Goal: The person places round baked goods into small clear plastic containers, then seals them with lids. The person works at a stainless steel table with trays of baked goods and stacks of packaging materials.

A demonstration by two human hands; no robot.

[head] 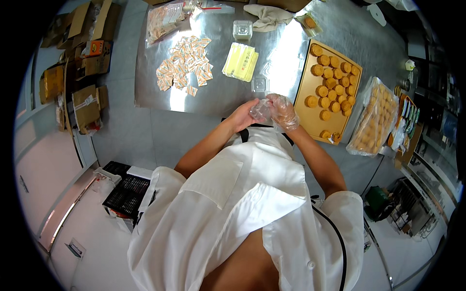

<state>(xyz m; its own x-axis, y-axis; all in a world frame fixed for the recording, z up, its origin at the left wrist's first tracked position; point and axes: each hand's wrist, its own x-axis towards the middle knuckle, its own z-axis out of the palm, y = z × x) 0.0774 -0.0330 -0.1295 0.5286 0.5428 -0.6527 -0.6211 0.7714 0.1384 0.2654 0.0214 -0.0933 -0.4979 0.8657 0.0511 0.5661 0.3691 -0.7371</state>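
Bare, my left hand (243,115) holds the left side of a small clear plastic container (260,110) at the table's near edge. My right hand (283,112), in a clear plastic glove, is at the container's right side, its fingers on it. Just beyond lies another clear container (259,84) on the steel table (214,98). Farther back are a stack of yellow printed packets (240,62) and a stack of clear containers (242,30). Loose small white-and-orange sachets (185,62) lie to the left. Round golden pastries (323,90) stand on a tan tray (304,120) to the right.
A plastic bag of sachets (164,23) and a crumpled cloth (268,17) lie at the back. Right of the tray is a plastic-wrapped batch of pastries (375,118). Cardboard boxes (86,105) stand at the left; black crates (127,189) are on the floor behind, at lower left.
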